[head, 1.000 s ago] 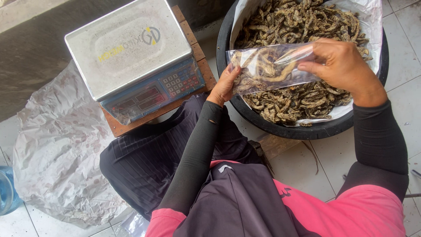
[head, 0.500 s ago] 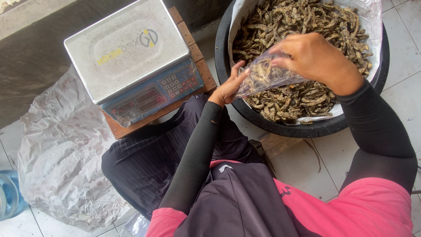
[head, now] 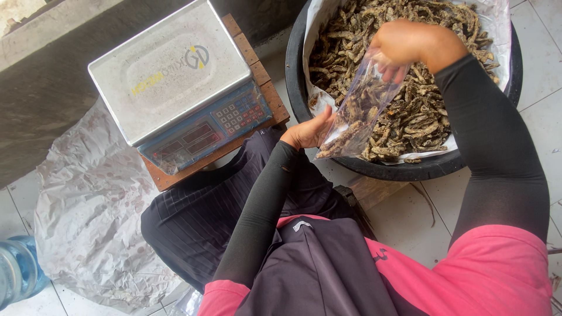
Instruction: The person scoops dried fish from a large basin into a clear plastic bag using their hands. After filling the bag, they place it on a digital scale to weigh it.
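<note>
You are in the middle of filling a clear plastic bag (head: 354, 120) with dried fish, and the bag hangs tilted over the near rim of the black basin (head: 410, 171), partly full, its lower end down toward your lap. Your right hand (head: 410, 45) is closed around the bag's top edge, pinching the mouth while the fingers curl over it, so the opening itself is hidden from view. Your left hand (head: 309, 131) cups the bag from the side and beneath, palm against the plastic, steadying the weight rather than clamping it. The heap of dried fish (head: 374, 35) lies on a white liner inside the basin, just behind the bag. The digital scale (head: 175, 88) sits on a wooden board (head: 266, 88) to your left, its platform bare, with crumpled plastic sheeting (head: 88, 216) spread on the floor below it. I judge the filling is near done; the next move calls for keeping the mouth gathered, supporting the bottom, and carrying the bag level across to the scale's platform without spilling.
</note>
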